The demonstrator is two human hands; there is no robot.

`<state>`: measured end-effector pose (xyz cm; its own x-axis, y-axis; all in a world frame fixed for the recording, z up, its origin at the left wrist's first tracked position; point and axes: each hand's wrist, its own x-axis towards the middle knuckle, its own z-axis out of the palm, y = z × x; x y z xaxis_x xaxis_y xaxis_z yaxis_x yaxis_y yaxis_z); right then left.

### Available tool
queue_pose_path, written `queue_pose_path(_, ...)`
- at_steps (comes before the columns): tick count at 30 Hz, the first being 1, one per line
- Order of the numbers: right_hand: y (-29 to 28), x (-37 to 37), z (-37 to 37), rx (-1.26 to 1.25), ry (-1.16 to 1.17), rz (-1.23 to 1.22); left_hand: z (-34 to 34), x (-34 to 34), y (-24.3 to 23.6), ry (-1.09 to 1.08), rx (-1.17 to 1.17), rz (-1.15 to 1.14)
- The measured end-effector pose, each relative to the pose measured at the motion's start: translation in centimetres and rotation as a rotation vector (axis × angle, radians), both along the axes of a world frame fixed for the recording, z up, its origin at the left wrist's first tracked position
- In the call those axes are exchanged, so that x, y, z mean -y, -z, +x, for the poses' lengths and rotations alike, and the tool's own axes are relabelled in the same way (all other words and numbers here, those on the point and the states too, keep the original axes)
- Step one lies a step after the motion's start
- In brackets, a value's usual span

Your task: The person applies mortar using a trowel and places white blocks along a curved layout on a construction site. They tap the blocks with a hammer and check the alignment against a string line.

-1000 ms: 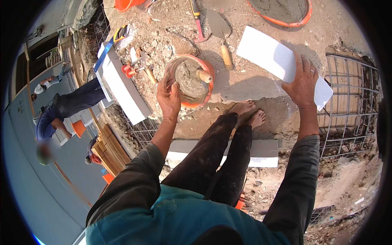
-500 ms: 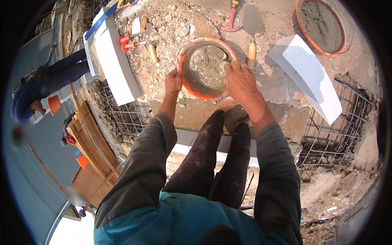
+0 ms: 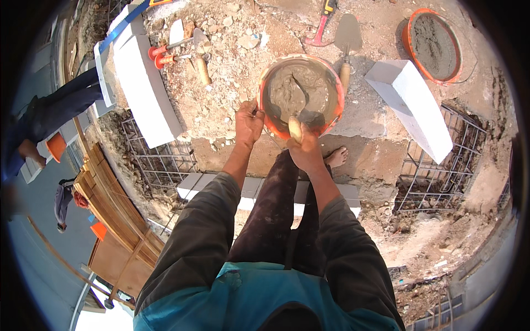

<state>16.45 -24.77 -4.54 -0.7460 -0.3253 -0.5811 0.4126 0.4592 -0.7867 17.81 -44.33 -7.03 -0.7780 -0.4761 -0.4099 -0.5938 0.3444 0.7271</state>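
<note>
Here: orange mortar bucket [image 3: 340, 103]; left hand [image 3: 249, 122] clamped on its left rim, right hand [image 3: 307, 150] gripping wooden-handled trowel [image 3: 295, 129] at its near side

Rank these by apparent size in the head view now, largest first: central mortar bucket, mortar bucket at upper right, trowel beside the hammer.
1. Central mortar bucket
2. Upper-right mortar bucket
3. Trowel beside the hammer

Nearness may enlarge the first; true bucket sizes are unsure.

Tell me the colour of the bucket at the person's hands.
The bucket is orange, with greyish smears; it shows best in the head view.
</note>
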Motion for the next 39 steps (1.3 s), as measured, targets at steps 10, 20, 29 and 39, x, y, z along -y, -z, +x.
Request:
queue_pose_path(10, -5.9, -5.8, 3.5, 0.603, 0.367, -0.516, 1.6, 7.9, 3.5, -0.155, 0.244, 0.25)
queue_pose_path(20, -10.7, -16.9, 13.3, 0.274, 0.764, -0.811, -10.8, -8.8, -9.7, 0.6, -0.444, -0.411)
queue_pose_path(29, -0.8, -27.3, 12.2, -0.169, 1.516, -0.619, -22.9, -36.8, -8.4, 1.689, -0.591, -0.706)
queue_pose_path(39, 14.6, -29.1, -3.0, -0.295, 1.49, -0.173, -23.7, -41.4, -2.4, 1.783, -0.619, -0.915)
